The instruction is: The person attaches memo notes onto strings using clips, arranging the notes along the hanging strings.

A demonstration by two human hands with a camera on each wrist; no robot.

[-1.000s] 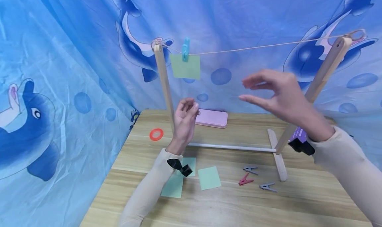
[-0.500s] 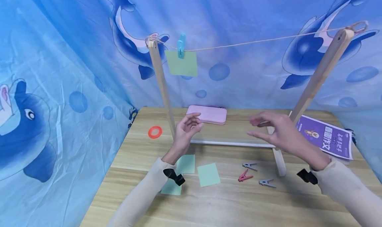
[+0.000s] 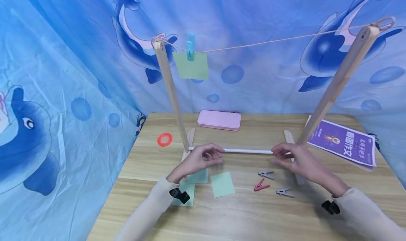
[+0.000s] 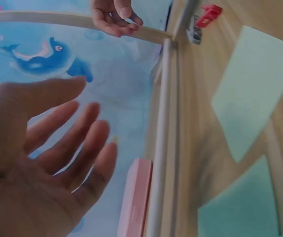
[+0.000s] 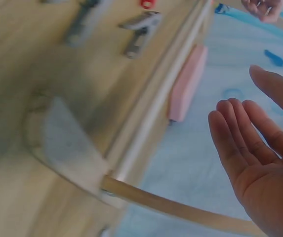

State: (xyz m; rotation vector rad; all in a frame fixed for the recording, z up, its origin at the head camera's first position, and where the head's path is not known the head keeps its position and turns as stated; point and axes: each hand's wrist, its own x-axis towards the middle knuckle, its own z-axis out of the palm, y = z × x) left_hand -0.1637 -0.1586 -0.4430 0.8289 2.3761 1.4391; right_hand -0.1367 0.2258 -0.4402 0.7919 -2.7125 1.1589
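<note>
My left hand hovers with loosely bent fingers over the left end of the white crossbar, holding nothing. At the bar's right end, my right hand is likewise without anything in its grasp, thumb and fingers apart. Between and below them lie a light green paper square and two more, partly hidden behind the left arm. Two grey clothespins and a red clothespin rest near the right hand. From the string hangs a green paper, clipped by a blue clothespin.
Wooden posts, a left one and a right one, hold up the string. Behind the crossbar lies a pink case. An orange ring is at left, a purple booklet at right. A blue dolphin-print curtain surrounds the table.
Both hands have come down from below the string toward the crossbar, the right one by more. The view has shifted slightly. The hanging paper and the clothespins stay in place.
</note>
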